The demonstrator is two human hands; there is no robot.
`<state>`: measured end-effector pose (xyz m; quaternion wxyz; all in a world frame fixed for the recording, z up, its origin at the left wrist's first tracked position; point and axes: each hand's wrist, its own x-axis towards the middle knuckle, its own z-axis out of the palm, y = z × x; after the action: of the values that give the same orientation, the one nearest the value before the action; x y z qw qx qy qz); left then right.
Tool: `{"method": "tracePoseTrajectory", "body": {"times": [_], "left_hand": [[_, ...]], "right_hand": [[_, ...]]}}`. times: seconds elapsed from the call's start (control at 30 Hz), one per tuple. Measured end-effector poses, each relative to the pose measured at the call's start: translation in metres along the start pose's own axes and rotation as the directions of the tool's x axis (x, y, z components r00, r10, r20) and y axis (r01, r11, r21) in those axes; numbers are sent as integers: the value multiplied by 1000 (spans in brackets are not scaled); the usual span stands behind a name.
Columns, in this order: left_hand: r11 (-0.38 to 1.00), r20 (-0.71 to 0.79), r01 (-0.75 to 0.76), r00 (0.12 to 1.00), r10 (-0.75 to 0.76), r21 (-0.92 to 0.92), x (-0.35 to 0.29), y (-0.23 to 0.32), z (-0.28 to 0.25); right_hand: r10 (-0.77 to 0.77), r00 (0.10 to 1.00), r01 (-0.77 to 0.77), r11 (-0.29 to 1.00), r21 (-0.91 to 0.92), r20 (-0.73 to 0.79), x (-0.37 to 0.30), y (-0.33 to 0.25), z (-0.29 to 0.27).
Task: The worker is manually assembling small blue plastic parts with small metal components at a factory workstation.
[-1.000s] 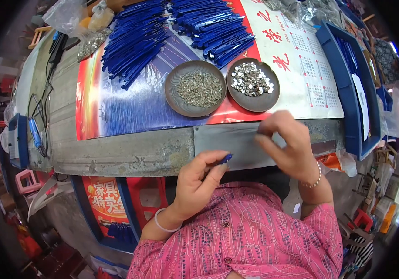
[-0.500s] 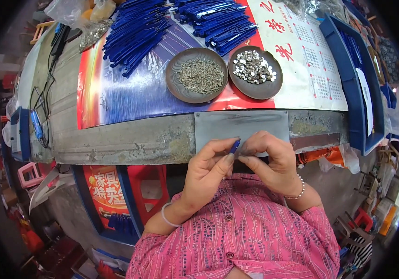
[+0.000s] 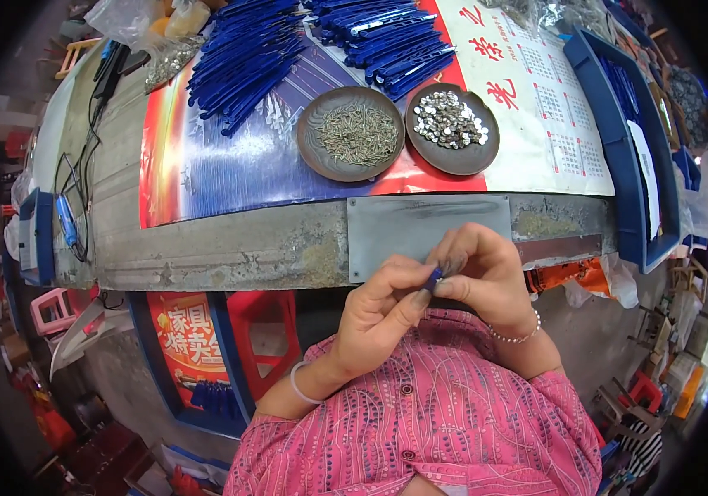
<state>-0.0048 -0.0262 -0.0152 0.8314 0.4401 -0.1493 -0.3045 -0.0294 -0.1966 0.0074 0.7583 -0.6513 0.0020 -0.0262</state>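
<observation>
Close above the table's near edge, my left hand [image 3: 375, 318] is closed in a pinch on a small blue piece [image 3: 434, 277], of which only the end shows. My right hand [image 3: 486, 281] meets it there, thumb and fingers pinched together at that end. Whatever sits between the right fingertips is too small and covered to name. Behind the hands lies a grey plate [image 3: 391, 227]. Beyond it stand two dark round dishes: the left dish [image 3: 314, 153] holds thin metal pins [image 3: 358, 132], the right dish [image 3: 463, 164] small shiny metal discs [image 3: 451, 120].
Long slim blue parts lie in a left pile [image 3: 242, 70] and a right pile [image 3: 391, 45] on a printed poster sheet [image 3: 238, 182]. A blue bin [image 3: 631, 157] stands at the right edge. A blue-handled tool [image 3: 66, 220] with a cable is at the left.
Both hands have drawn closer together. The blue piece has shifted slightly right and tilted, and my right fingertips now cover part of it.
</observation>
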Motion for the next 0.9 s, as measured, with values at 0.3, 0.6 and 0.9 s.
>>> {"method": "tracePoseTrajectory", "body": {"times": [0.3, 0.6, 0.9], "left_hand": [[934, -107, -247, 953, 282, 259, 1, -1, 10], [786, -65, -362, 890, 451, 501, -1, -3, 8], [893, -175, -301, 911, 373, 336, 1, 0, 17]], "right_hand": [[-54, 981, 84, 984, 155, -189, 3, 5, 28], [-229, 955, 194, 963, -188, -187, 4, -3, 33], [-448, 891, 340, 769, -542, -75, 14, -5, 30]]}}
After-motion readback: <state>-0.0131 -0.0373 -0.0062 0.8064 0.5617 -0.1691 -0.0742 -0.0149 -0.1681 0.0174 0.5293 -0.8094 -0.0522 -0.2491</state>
